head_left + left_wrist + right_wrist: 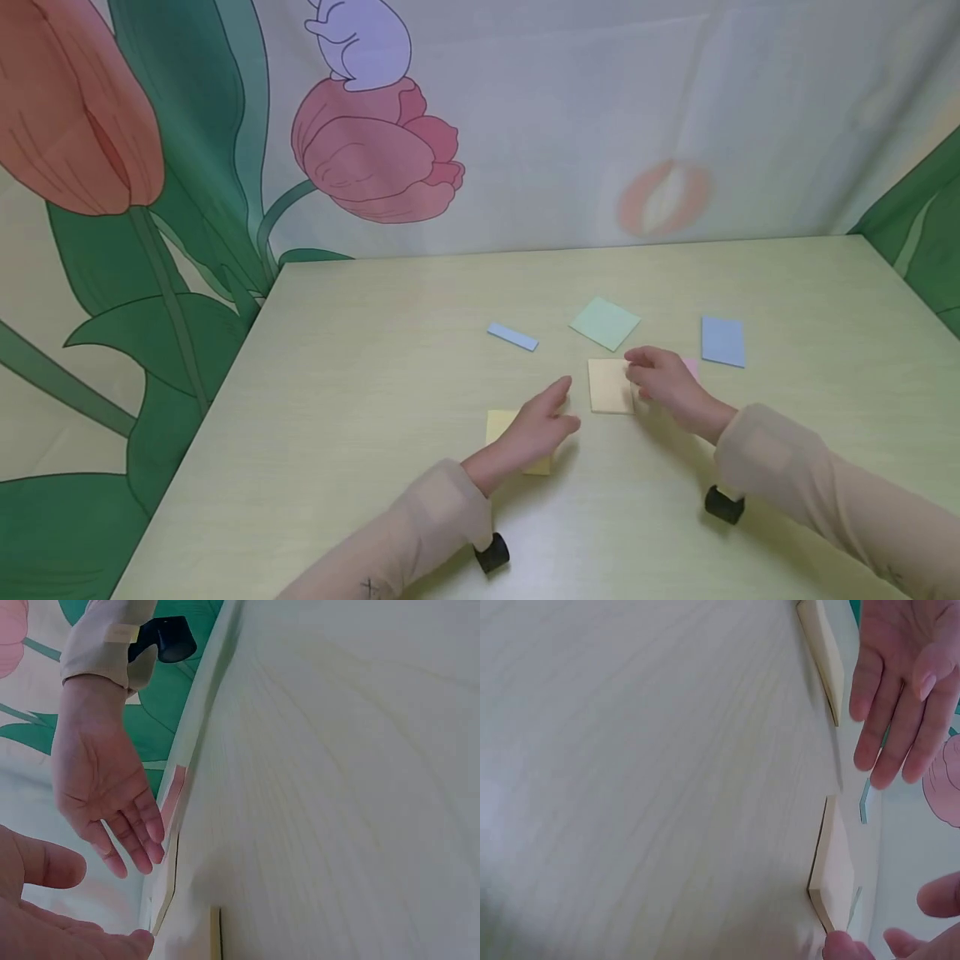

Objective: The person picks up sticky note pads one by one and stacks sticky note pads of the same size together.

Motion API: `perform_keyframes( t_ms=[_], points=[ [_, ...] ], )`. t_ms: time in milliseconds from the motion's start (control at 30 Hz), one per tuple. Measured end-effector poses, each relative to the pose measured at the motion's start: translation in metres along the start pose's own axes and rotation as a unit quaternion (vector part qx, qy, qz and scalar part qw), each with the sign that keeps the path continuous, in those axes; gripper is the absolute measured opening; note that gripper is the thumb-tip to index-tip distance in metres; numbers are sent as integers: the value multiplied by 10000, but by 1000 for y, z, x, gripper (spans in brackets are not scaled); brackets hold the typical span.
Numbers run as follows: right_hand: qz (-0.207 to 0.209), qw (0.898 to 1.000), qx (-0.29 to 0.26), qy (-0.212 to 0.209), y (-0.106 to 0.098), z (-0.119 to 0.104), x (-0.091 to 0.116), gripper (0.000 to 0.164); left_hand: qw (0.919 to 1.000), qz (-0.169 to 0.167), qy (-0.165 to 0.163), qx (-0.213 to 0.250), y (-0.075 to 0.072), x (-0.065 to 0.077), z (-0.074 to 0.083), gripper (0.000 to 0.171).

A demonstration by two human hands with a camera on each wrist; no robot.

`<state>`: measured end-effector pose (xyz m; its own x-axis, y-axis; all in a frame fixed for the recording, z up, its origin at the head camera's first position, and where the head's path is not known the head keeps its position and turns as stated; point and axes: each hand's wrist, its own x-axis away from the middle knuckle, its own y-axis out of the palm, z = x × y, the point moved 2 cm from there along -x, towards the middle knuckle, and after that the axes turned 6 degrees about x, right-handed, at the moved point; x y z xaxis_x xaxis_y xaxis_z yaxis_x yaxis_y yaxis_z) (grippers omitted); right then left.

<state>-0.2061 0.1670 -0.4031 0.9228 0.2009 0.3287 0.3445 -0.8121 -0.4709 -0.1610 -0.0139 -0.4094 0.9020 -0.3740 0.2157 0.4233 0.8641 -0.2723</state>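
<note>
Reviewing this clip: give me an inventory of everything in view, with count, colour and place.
Green piece: one, pale green, mid-table
Narrow strip: one, blue, left of the green piece
Wide rectangle: one, blue, right of the green piece
Cream piece: one, cream, nearer than the green piece
Pink piece: one, pink, right of the cream piece, mostly hidden
Yellow piece: one, yellow, nearest, partly covered
Table: one, pale, under the pieces
Floral-print backdrop: one, multicoloured, behind
Wrist devices: two, black, below the sleeves
Sleeves: two, beige
Hands: two, bare

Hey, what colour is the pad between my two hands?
Pale peach; the head view shows that pad best.
</note>
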Motion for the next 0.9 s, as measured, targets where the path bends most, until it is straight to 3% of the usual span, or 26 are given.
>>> perform_keyframes(
  t_ms=[200,500,900],
  points=[
    [118,9989,-325,320,0,1,0,50,9983,95,-251,518,9,-12,-1,61],
    [21,9970,-345,687,0,5,-2,49,9912,-207,-597,1163,19,-22,-6,62],
    [-32,9958,-514,759,1,9,-3,49,9894,-275,-671,1258,21,-22,-6,60]
  ],
)
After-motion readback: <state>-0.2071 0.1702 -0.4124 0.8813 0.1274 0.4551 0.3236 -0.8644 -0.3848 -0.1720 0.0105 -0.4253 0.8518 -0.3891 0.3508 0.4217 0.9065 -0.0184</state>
